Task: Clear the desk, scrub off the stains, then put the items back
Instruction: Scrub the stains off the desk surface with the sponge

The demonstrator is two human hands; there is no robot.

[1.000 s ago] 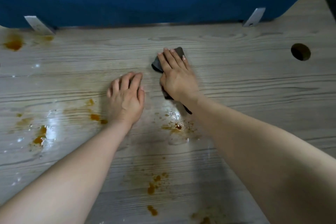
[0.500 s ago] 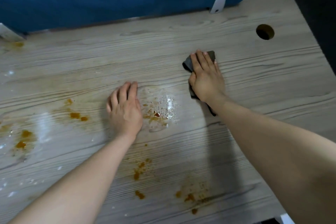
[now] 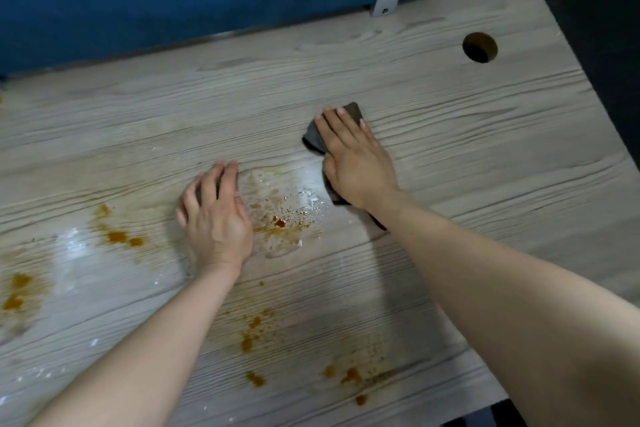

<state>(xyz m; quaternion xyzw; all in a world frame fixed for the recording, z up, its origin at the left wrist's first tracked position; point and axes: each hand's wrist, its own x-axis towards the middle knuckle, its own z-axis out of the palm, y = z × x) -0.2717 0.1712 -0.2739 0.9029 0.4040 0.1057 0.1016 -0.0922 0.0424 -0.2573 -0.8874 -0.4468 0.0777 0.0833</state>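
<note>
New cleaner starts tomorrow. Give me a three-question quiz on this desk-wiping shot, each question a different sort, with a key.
1. True or false: the right hand presses a dark cloth flat on the desk.
2. Multiple choice: the wet orange stain lies
A) under the cloth
B) between the two hands
C) beside the cable hole
3. Fill in: the left hand rests on the desk and holds ____.

Key: 1 true; 2 B; 3 nothing.
</note>
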